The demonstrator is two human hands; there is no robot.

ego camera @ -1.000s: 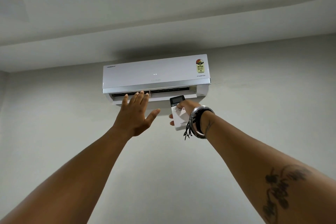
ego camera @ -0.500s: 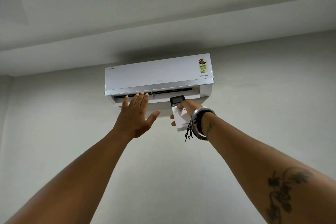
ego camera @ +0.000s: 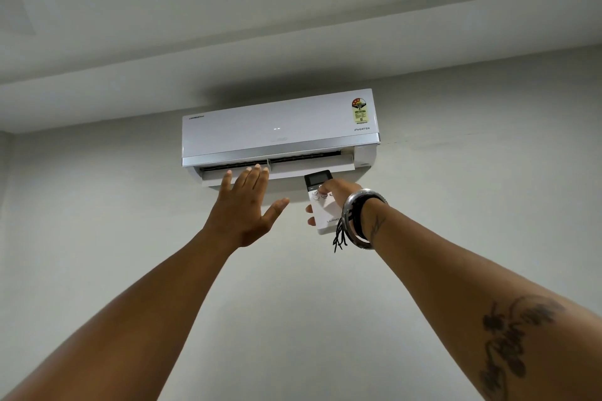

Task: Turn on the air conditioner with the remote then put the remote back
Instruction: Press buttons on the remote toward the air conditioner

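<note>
A white wall-mounted air conditioner (ego camera: pixel 280 127) hangs high on the wall, its lower flap slightly open and two small lights showing on its front panel. My right hand (ego camera: pixel 338 194) is raised toward it, gripping a white remote (ego camera: pixel 321 205) with a dark screen at the top; the thumb rests on the buttons. My left hand (ego camera: pixel 246 205) is held up flat with fingers spread, just under the unit's vent, holding nothing. A silver bangle and black threads circle my right wrist.
Plain pale wall (ego camera: pixel 472 205) all around the unit, with a ceiling ledge (ego camera: pixel 293 52) stepping out above it. Nothing else is in view.
The view has shifted slightly, and two small lights now show on the unit's front panel. Both hands stay raised in the same places.
</note>
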